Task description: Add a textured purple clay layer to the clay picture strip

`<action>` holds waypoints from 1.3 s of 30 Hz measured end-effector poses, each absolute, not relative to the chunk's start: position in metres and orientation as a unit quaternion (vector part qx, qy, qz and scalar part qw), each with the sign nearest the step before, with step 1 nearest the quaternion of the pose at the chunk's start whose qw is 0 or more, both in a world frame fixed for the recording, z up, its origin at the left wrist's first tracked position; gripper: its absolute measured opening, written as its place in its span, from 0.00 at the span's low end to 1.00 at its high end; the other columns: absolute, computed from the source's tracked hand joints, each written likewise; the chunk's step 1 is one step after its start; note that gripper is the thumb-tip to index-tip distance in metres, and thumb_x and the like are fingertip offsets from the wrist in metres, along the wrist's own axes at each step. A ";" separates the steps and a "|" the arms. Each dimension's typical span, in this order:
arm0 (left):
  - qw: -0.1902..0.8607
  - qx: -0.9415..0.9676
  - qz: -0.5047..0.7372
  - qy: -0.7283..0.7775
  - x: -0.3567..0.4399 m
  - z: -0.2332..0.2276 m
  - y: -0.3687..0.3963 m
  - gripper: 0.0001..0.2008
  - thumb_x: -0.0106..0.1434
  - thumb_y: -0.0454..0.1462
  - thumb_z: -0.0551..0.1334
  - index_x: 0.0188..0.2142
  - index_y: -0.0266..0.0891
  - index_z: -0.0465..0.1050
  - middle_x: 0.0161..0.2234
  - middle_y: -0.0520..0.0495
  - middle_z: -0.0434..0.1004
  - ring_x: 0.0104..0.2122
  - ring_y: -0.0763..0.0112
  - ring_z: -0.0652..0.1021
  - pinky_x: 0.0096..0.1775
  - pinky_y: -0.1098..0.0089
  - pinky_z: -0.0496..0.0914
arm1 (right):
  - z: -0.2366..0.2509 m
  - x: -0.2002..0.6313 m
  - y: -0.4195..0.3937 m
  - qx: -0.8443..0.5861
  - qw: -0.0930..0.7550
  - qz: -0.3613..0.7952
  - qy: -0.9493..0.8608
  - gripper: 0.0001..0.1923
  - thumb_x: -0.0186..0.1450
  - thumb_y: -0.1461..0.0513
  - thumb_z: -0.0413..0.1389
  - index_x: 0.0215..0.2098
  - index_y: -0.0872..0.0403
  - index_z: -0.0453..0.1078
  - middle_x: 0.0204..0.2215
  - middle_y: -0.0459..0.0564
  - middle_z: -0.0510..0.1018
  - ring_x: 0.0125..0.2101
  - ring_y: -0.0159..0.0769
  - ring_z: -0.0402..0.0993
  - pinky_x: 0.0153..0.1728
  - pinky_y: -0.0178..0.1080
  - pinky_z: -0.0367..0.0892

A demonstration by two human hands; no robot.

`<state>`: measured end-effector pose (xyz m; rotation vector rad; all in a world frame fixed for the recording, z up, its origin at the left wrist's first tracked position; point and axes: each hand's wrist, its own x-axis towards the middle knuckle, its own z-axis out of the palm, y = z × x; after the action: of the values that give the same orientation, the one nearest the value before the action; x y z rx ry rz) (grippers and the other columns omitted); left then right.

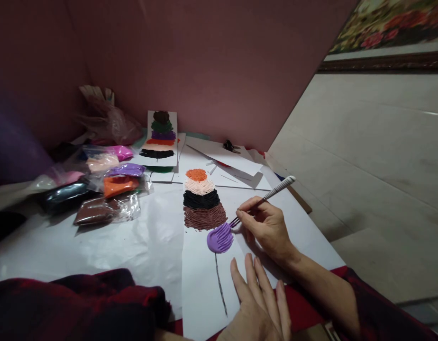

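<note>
Head view, right hand: the right hand [268, 226] pinches a fork [263, 201] by its white handle, fingers closed round it, the tines touching the right edge of the purple clay [220, 238].
Head view, left hand: the left hand [257, 303] lies flat with fingers spread on the near end of the paper strip [205, 289], palm down, holding nothing.
Head view, purple clay: a flattened, ridged lump near the middle of the strip, at the top of a dark drawn line [221, 284].
Head view, clay layers: just beyond the purple lie brown, black, peach and orange ridged bands [202, 199], stacked away from the person.
Head view, left side: bags of coloured clay [112, 184] lie on the white table cover [98, 241].
Head view, far side: a finished card [160, 137] with similar bands leans against the pink wall [205, 61].
</note>
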<state>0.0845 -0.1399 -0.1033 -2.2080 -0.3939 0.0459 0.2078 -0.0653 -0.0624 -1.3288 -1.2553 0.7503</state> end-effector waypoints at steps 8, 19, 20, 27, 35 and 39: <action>0.500 -0.844 0.098 -0.166 0.088 -0.105 -0.145 0.28 0.66 0.42 0.48 0.65 0.37 0.56 0.57 0.26 0.67 0.56 0.39 0.70 0.44 0.36 0.71 | -0.061 0.207 -0.065 -0.556 0.532 0.322 -0.551 0.07 0.57 0.63 0.61 0.24 0.54 0.66 0.13 0.38 0.66 0.12 0.25 0.60 0.13 0.31 0.54; 0.475 -0.861 0.070 -0.168 0.087 -0.104 -0.145 0.28 0.67 0.41 0.48 0.66 0.39 0.52 0.55 0.27 0.69 0.55 0.40 0.71 0.44 0.35 0.70 | -0.067 0.211 -0.063 -0.569 0.498 0.267 -0.598 0.04 0.57 0.66 0.57 0.25 0.55 0.67 0.20 0.42 0.68 0.20 0.28 0.64 0.22 0.33 0.61; 0.470 -0.865 0.061 -0.167 0.086 -0.103 -0.144 0.28 0.67 0.40 0.47 0.66 0.39 0.50 0.56 0.27 0.69 0.55 0.40 0.71 0.45 0.35 0.70 | -0.068 0.212 -0.063 -0.570 0.500 0.258 -0.598 0.04 0.57 0.66 0.57 0.25 0.55 0.67 0.20 0.42 0.68 0.20 0.27 0.64 0.22 0.33 0.61; 0.432 -0.889 0.001 -0.153 0.083 -0.103 -0.139 0.28 0.69 0.42 0.47 0.66 0.36 0.51 0.53 0.26 0.71 0.53 0.39 0.73 0.43 0.35 0.71 | -0.068 0.211 -0.064 -0.580 0.548 0.239 -0.554 0.06 0.58 0.65 0.58 0.25 0.54 0.66 0.19 0.40 0.68 0.14 0.24 0.61 0.13 0.30 0.58; 0.325 -0.921 -0.137 -0.164 0.089 -0.114 -0.136 0.21 0.68 0.39 0.50 0.60 0.43 0.64 0.48 0.31 0.76 0.51 0.38 0.74 0.39 0.35 0.72 | -0.064 0.208 -0.061 -0.545 0.634 0.229 -0.499 0.08 0.58 0.62 0.62 0.28 0.54 0.67 0.17 0.39 0.70 0.09 0.24 0.62 0.08 0.29 0.59; 0.303 -0.926 -0.149 -0.171 0.089 -0.114 -0.135 0.20 0.69 0.37 0.51 0.58 0.43 0.66 0.48 0.33 0.77 0.52 0.39 0.73 0.41 0.37 0.72 | -0.066 0.207 -0.060 -0.550 0.596 0.288 -0.510 0.08 0.58 0.60 0.62 0.28 0.55 0.68 0.15 0.39 0.69 0.10 0.24 0.62 0.10 0.29 0.59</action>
<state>0.0886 -0.1352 -0.1140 -2.4537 -0.4542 -0.3944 0.2066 -0.0601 -0.0661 -1.2768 -1.1842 0.6693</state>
